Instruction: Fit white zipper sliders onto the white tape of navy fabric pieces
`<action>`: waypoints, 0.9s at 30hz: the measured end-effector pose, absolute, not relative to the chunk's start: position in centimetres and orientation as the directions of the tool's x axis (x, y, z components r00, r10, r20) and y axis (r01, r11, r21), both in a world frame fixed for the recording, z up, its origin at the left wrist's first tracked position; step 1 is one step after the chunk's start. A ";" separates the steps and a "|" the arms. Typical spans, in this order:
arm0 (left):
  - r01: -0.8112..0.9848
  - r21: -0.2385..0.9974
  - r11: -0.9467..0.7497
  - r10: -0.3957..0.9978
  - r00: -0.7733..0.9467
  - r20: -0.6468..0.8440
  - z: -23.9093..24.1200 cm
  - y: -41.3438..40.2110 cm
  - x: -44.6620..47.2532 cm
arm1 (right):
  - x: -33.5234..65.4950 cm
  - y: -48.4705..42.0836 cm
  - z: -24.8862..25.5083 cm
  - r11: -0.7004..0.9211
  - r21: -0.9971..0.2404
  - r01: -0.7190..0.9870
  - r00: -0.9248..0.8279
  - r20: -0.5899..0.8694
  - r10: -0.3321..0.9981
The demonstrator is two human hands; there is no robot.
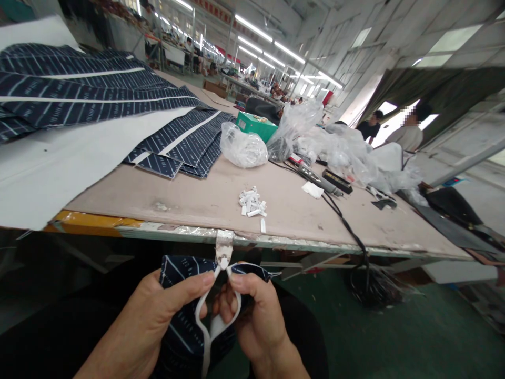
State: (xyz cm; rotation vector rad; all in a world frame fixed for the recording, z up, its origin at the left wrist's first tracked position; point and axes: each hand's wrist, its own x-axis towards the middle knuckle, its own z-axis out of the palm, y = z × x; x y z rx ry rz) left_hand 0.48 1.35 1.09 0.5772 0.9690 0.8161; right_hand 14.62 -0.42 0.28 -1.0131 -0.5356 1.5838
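Several plastic bags (pixel 244 150), green box (pixel 257 127), black cable (pixel 346 223) beyond striped fabric (pixel 186 327).

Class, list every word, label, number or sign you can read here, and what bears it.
"TED BA": held navy-and-white striped fabric piece, upper part; the rest is unclear.
"BAKER", faint: same piece, lower part.
Too small or blurred: markings on the stacked navy-and-white striped fabric panels, green cardboard box and red overhead banner.
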 end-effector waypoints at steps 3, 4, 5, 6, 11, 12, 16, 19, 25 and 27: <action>-0.345 0.733 0.585 0.807 0.332 -0.488 1.0 1.4 0.6 | 14.6 -0.3 0.2 -0.294 -0.783 -0.548 -0.025 -0.336 0.942; -0.340 0.734 0.588 0.805 0.332 -0.491 1.0 1.5 0.6 | 14.6 -0.3 0.1 -0.296 -0.783 -0.547 -0.029 -0.335 0.942; -0.333 0.738 0.587 0.806 0.330 -0.492 1.1 1.5 0.7 | 14.6 -0.2 0.2 -0.295 -0.783 -0.548 -0.031 -0.334 0.942; -0.326 0.744 0.583 0.808 0.329 -0.489 1.1 1.6 0.7 | 14.6 -0.2 0.2 -0.292 -0.782 -0.551 -0.032 -0.330 0.943; -0.333 0.778 0.533 0.836 0.347 -0.424 1.5 1.9 0.9 | 14.4 0.0 0.6 -0.293 -0.780 -0.553 -0.068 -0.308 0.949; -0.331 0.782 0.528 0.839 0.346 -0.420 1.6 1.9 1.0 | 14.4 0.0 0.7 -0.297 -0.780 -0.551 -0.074 -0.309 0.948; -0.323 0.791 0.520 0.848 0.309 -0.431 1.6 2.0 1.1 | 14.2 0.1 1.0 -0.300 -0.773 -0.559 -0.056 -0.325 0.944; -0.322 0.793 0.517 0.851 0.295 -0.435 1.5 2.0 1.2 | 14.1 0.1 1.1 -0.280 -0.769 -0.575 -0.048 -0.310 0.949; -0.259 0.835 0.485 0.870 0.244 -0.429 1.5 1.9 1.0 | 13.8 -0.3 1.1 -0.225 -0.780 -0.584 -0.018 -0.264 0.964; -0.232 0.856 0.462 0.880 0.242 -0.409 1.6 2.0 1.0 | 13.7 -0.3 1.0 -0.202 -0.779 -0.593 -0.004 -0.248 0.969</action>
